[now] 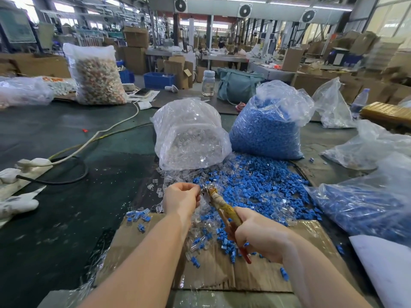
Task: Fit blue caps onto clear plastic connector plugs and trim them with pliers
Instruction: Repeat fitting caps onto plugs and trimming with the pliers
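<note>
The left hand (181,197) is curled, its fingertips pinching something small right at the head of the pliers (219,204); the piece itself is too small and blurred to tell, though it looks clear. The right hand (259,235) is wrapped round the pliers' handles, which are bound in yellowish tape with a red tip poking out below the palm. The pliers slant up and left from the right hand, so their head meets the left fingertips above the pile. Whether the jaws are closed on the piece cannot be told.

Under and beyond both hands lies a loose heap of blue caps (264,185) mixed with clear plugs (209,216), spread over a cardboard sheet (222,274) on the dark table (55,218). A few finished pieces with blue caps (138,215) sit apart at the sheet's left edge, just left of the left wrist.

Behind the heap stand two open plastic bags side by side and touching: the clear bag (189,136) of plugs on the left, the blue bag (266,130) of caps on the right. Another bag of blue parts (367,207) lies at the right. A power strip (33,163) with white cable rests on the table to the left.
</note>
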A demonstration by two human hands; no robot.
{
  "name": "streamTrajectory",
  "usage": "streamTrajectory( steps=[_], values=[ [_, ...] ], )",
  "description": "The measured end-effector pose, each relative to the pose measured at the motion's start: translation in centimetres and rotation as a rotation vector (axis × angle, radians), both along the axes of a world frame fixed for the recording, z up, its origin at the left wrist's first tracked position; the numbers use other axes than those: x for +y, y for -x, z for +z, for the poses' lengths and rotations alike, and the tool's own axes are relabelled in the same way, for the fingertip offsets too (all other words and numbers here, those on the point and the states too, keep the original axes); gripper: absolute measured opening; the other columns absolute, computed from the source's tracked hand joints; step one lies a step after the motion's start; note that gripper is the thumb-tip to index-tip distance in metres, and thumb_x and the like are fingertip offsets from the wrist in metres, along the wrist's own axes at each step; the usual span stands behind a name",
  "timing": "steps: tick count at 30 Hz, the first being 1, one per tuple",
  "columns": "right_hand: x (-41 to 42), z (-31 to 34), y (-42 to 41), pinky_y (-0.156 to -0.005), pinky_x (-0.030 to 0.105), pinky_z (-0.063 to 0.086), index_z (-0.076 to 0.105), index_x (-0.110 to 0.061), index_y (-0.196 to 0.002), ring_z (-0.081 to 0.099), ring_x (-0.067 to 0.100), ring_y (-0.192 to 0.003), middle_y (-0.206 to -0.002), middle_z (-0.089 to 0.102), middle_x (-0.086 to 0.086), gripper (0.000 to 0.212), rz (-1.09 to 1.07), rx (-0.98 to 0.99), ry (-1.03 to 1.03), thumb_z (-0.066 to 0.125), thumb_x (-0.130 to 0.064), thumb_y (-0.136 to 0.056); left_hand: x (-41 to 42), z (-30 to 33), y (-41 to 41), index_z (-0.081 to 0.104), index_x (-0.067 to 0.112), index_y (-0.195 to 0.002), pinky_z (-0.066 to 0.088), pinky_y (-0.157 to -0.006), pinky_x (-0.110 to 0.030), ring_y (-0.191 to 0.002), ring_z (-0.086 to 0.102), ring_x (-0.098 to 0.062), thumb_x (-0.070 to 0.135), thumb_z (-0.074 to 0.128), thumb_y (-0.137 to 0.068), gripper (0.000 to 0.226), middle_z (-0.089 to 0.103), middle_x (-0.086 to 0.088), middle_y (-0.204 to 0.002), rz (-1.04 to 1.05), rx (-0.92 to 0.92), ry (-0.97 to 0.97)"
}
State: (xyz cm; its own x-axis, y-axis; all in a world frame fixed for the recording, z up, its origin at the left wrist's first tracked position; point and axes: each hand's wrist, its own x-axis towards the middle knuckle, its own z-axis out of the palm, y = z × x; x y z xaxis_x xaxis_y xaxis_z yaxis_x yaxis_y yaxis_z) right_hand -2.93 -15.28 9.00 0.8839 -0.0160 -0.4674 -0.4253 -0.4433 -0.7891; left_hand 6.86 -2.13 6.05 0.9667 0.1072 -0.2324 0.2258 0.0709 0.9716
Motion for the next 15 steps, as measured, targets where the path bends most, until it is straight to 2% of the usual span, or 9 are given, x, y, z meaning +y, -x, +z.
streamTrajectory(
  steps=[3,6,15],
  values=[
    [-0.03,0.0,-0.03,-0.068,0.037,0.033,0.044,-0.016,-0.084,0.038,0.024,-0.081,-0.09,0.041,0.011,0.031,0.013,-0.008,0.017,0.037,0.013,-0.075,0.28,0.05,-0.08,0.065,0.004,-0.08,0.052,-0.051,-0.022,-0.056,0.059,-0.014,0.001,0.065,-0.084,0.005,0.064,-0.009,-0.068,-0.022,0.027,0.036],
    [0.01,0.07,-0.06,-0.065,0.033,0.039,0.045,-0.019,-0.084,0.041,0.023,-0.08,-0.089,0.042,0.011,0.033,0.021,-0.001,0.019,0.036,0.013,-0.078,0.44,0.22,-0.07,0.064,0.002,-0.079,0.052,-0.047,-0.018,-0.054,0.058,-0.013,-0.002,0.063,-0.084,0.006,0.063,-0.009,-0.067,-0.044,0.047,0.069],
    [0.45,-0.05,-0.19,-0.062,0.03,0.038,0.04,-0.02,-0.08,0.04,0.017,-0.071,-0.083,0.041,0.008,0.031,0.029,-0.013,0.051,0.038,0.011,-0.079,0.58,-0.13,-0.05,0.064,0.004,-0.078,0.053,-0.052,-0.019,-0.056,0.058,-0.013,-0.001,0.063,-0.084,0.008,0.062,-0.008,-0.067,-0.032,0.048,0.087]
  ],
)
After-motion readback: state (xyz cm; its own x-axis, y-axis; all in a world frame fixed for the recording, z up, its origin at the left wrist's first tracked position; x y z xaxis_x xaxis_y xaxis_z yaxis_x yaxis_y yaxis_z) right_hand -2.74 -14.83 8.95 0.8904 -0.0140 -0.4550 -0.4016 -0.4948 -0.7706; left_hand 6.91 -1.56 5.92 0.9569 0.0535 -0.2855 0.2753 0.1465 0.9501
